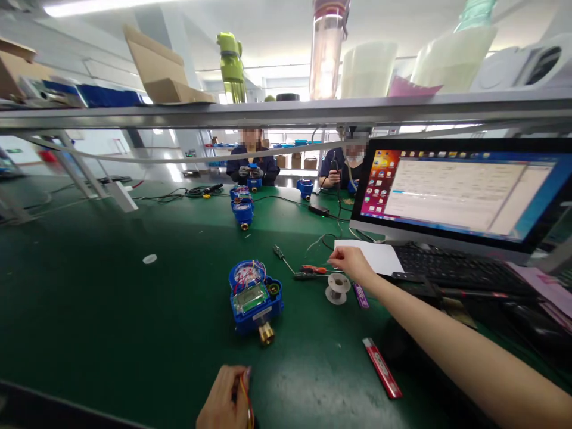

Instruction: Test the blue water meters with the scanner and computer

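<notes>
A blue water meter (255, 298) with a brass fitting, a small display and loose red and white wires lies on the green bench in front of me. My left hand (227, 400) is at the bottom edge, closed on thin red and yellow wires. My right hand (351, 262) reaches forward, fingers pinched next to a tool with an orange handle (313, 269) lying by a small solder spool (337, 287).
A monitor (460, 190) and black keyboard (451, 268) stand at the right, with white paper (379, 256) by them. A red flat bar (382, 367) and a screwdriver (282, 257) lie on the bench. More blue meters (242, 208) sit farther back, where two people work. A shelf (286, 110) runs overhead.
</notes>
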Demonstrator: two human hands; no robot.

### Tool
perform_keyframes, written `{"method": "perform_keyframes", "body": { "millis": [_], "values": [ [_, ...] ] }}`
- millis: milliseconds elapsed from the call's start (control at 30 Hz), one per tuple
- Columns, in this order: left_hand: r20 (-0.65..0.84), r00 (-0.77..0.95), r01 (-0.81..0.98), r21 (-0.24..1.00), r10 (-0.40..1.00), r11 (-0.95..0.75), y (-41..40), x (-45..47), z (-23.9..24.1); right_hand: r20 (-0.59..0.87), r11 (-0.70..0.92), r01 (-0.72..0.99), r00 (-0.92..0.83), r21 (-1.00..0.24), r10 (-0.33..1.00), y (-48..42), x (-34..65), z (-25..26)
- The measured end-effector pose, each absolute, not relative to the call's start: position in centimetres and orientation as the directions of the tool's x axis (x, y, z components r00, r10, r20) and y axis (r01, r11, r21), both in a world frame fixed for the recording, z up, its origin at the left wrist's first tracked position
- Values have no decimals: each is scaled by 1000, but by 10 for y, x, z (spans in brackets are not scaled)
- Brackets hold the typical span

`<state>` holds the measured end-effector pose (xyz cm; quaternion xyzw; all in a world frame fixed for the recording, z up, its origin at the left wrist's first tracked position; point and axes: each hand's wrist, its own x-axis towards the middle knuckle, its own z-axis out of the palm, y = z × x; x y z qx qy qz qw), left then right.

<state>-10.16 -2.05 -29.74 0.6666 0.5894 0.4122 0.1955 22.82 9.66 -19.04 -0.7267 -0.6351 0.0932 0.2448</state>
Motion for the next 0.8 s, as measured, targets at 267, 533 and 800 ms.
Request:
{"method": "perform_keyframes", "body": {
  "millis": [267,533,800],
  "values": [
    [196,8,693,706,981,-147,-21,-110,-300,43,-61,967,74,-245,996,54,236,-193],
    [139,-21,687,722,990,-87,-21,-108,-299,-15,-134,972,133,-191,991,64,229,-196],
    [190,-86,669,738,978,-85,-27,-99,-290,104,-50,994,61,-101,993,39,212,-220]
  ]
}}
